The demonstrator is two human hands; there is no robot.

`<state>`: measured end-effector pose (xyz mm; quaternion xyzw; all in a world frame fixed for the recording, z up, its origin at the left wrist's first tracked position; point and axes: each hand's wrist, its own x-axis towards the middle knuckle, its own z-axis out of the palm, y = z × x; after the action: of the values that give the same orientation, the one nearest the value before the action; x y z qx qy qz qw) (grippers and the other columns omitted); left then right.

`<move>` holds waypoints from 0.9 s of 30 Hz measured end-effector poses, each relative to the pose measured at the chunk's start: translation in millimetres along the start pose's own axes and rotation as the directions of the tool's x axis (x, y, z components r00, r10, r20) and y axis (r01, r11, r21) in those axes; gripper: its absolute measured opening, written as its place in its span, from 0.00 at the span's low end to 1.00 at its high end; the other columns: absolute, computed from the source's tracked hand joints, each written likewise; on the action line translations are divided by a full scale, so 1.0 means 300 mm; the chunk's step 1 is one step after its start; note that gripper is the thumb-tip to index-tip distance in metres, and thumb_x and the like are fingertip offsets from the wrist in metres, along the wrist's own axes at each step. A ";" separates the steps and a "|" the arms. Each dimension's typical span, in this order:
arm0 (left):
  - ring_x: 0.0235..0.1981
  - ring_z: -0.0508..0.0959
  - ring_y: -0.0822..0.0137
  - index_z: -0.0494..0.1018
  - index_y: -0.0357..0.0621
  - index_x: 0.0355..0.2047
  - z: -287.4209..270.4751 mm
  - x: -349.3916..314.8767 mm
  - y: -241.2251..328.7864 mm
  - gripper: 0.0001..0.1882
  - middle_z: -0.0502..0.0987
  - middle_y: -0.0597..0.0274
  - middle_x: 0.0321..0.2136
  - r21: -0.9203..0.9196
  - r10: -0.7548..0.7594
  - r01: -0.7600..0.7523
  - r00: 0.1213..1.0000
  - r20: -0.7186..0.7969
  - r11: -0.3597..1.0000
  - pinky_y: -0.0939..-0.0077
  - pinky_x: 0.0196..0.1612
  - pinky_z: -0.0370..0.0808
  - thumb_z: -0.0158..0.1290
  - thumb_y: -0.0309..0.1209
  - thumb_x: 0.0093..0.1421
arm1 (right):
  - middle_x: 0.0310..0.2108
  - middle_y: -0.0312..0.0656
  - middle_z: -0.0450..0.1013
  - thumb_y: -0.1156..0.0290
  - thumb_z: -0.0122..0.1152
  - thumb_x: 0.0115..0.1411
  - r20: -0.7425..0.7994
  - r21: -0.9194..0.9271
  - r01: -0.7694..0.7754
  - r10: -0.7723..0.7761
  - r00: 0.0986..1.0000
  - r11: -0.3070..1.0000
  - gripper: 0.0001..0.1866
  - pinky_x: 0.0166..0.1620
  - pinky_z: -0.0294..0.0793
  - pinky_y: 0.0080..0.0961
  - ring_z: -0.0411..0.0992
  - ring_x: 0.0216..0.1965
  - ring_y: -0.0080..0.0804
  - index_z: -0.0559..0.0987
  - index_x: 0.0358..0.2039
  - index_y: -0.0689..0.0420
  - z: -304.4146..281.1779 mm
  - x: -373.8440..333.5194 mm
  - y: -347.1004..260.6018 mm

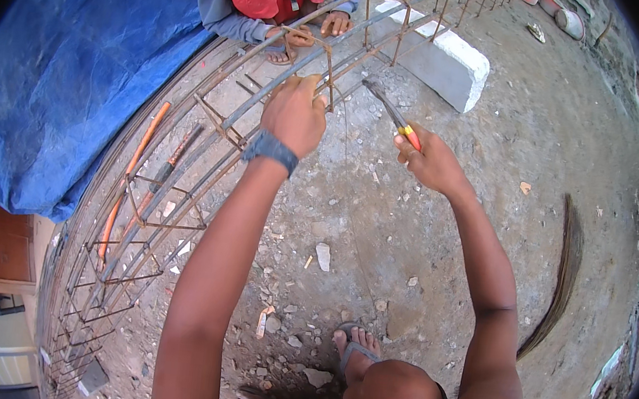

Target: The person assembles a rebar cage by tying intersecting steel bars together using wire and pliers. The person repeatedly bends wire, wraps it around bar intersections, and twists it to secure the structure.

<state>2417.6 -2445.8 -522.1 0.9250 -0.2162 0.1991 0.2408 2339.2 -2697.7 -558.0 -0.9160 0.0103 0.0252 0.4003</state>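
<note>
A long cage of steel reinforcing bars point(247, 105) with square ties runs from the lower left to the top. My left hand point(295, 117), with a dark band at its wrist, is closed on a bar of this cage beside an upright square tie point(329, 76). Part of its fingers is hidden behind the hand. To the right, my right hand point(434, 163) grips the red and yellow handles of a pair of pincers point(391, 109). The dark jaws point up and left toward the cage, apart from it.
Across the cage crouches a person in red and grey, one hand point(336, 24) at the bars. A grey block with a white top point(446, 66) lies beyond the pincers. Blue tarp point(60, 71), an orange pipe point(136, 161), a bundle of thin wire point(563, 276) and rubble surround me.
</note>
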 end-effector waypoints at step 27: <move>0.34 0.82 0.66 0.78 0.41 0.45 0.081 0.092 -0.081 0.15 0.83 0.57 0.34 -0.419 -0.280 0.371 0.923 0.264 0.829 0.72 0.40 0.76 0.52 0.35 0.61 | 0.18 0.36 0.69 0.44 0.48 0.70 0.734 0.677 -0.625 -0.288 0.615 0.388 0.27 0.22 0.71 0.27 0.68 0.15 0.29 0.73 0.39 0.60 0.153 0.103 0.041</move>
<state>2459.0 -2447.8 -537.2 0.8790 -0.1177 0.0082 0.4620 2367.9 -2672.3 -600.0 -0.4297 -0.0404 0.4465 0.7838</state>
